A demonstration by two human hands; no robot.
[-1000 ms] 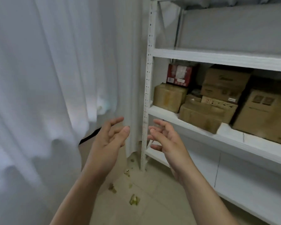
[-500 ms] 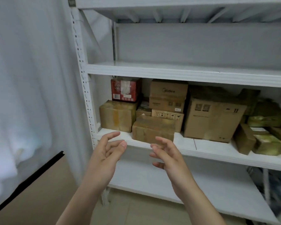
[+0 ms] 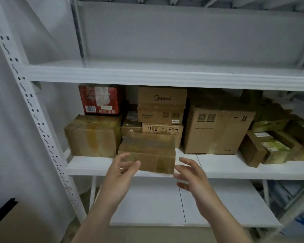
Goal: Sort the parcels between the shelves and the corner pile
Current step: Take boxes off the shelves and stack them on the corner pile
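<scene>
A brown taped parcel (image 3: 148,152) lies at the front edge of the middle shelf (image 3: 226,170). My left hand (image 3: 120,176) is spread at its lower left corner and holds nothing. My right hand (image 3: 191,174) is spread at its lower right corner, also holding nothing. I cannot tell whether the fingertips touch the cardboard. Behind it are a wide taped box (image 3: 93,135), a red carton (image 3: 100,99) on top of that, a stack of printed cartons (image 3: 162,109) and a large plain carton (image 3: 218,130).
More small parcels with green tape (image 3: 277,146) crowd the shelf's right end. The upper shelf (image 3: 165,74) and lower shelf (image 3: 218,204) are bare white boards. A perforated upright (image 3: 33,116) and a grey curtain stand at the left. A brown box (image 3: 9,223) sits bottom left.
The view swung right from the curtained corner to face the shelves and closed in. Both hands moved forward and up to the front brown parcel, fingers still spread.
</scene>
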